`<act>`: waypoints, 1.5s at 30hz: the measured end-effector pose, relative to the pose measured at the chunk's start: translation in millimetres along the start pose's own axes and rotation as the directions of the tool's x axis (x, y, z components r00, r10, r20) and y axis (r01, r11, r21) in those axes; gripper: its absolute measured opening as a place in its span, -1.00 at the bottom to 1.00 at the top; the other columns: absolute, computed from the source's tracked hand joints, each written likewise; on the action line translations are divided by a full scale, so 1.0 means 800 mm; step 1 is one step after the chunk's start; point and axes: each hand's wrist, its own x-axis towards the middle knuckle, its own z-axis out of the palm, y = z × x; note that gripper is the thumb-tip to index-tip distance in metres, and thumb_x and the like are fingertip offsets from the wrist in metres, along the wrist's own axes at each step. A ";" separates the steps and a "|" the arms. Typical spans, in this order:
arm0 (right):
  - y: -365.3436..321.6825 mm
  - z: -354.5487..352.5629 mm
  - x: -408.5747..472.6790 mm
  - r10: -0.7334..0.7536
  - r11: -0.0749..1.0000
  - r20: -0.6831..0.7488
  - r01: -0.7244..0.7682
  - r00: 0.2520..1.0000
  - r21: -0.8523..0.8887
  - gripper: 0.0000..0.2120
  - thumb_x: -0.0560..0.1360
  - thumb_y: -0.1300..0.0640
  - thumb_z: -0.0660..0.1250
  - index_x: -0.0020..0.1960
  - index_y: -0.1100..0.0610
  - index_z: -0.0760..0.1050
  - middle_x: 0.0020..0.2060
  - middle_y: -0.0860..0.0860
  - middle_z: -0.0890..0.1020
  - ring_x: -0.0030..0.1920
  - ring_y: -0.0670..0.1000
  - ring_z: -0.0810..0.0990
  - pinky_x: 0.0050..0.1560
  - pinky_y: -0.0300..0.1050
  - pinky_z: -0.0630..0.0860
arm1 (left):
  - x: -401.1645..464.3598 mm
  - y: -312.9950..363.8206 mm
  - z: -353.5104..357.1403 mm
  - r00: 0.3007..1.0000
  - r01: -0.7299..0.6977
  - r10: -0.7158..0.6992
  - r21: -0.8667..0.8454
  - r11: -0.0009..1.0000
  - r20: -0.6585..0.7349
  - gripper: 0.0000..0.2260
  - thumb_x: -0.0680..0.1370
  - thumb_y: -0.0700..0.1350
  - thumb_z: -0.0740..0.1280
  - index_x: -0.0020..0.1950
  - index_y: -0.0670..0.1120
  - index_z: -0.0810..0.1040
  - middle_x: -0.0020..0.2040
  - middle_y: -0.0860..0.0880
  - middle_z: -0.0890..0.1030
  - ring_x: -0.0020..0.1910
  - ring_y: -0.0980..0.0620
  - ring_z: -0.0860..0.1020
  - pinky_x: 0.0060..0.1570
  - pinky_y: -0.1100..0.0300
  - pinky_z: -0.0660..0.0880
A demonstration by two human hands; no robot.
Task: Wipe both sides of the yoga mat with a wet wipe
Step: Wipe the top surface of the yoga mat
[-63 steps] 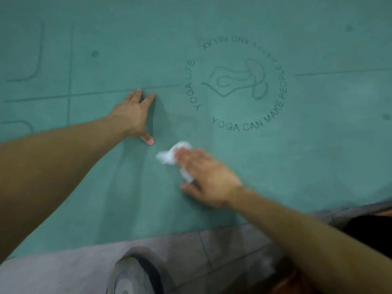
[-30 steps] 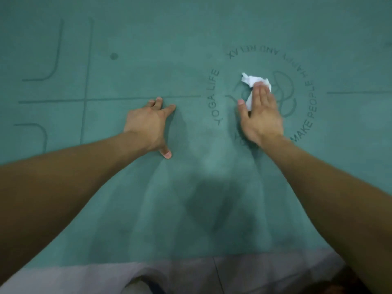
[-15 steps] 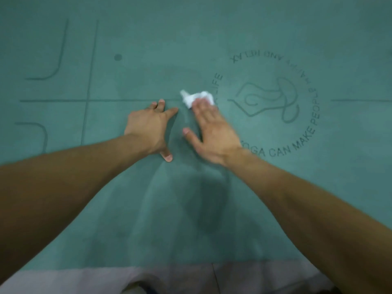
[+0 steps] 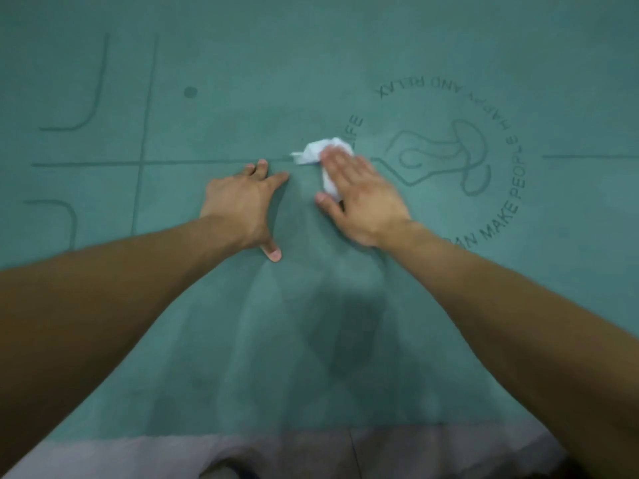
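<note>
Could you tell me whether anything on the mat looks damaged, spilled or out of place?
Nothing stands out. The yoga mat lies flat; the left hand rests on it while the right hand presses the crumpled wet wipe.

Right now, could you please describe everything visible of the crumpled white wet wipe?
The crumpled white wet wipe is a small, bunched, soft-looking sheet lying on the teal yoga mat, beside its printed circular logo. The right hand presses it flat-fingered, covering part; wrinkled ends poke out past the fingertips and beside the thumb.
</note>
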 end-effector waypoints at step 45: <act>0.044 0.004 -0.196 -0.348 0.938 0.122 0.343 0.930 0.060 -0.15 0.66 -0.39 0.03 0.72 0.11 -0.11 0.71 0.04 -0.04 0.70 0.00 -0.14 0.69 0.00 -0.11 | -0.014 0.034 0.033 0.994 -0.099 0.098 0.004 0.995 0.036 -0.13 0.35 -0.20 0.64 0.59 0.04 0.34 0.53 -0.10 0.36 0.45 -0.24 0.43 0.34 -0.15 0.51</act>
